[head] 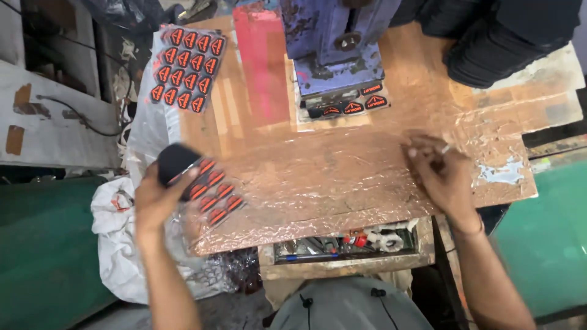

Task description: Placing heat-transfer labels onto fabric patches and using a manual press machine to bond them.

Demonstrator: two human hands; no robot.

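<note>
While the left hand [160, 194] is wrapped around a black pad [175, 162], it also rests on a clear sheet of orange and black stickers [211, 190] at the left edge of the table [342, 177]. The fingers are closed tight on the pad. The right hand [441, 174] lies on the shiny brown table top, fingers curled, pinching something small and pale; I cannot tell what it is.

The sticker sheet hangs partly over the table edge, so I think it could slide off if the hand lets go. A push from the pad could also wrinkle it.

More stickers [186, 68] lie farther back, and a few sit under the blue machine [338, 43]. The machine's top is cut off. The open drawer [345, 244] below holds small bits that are blurry.
</note>
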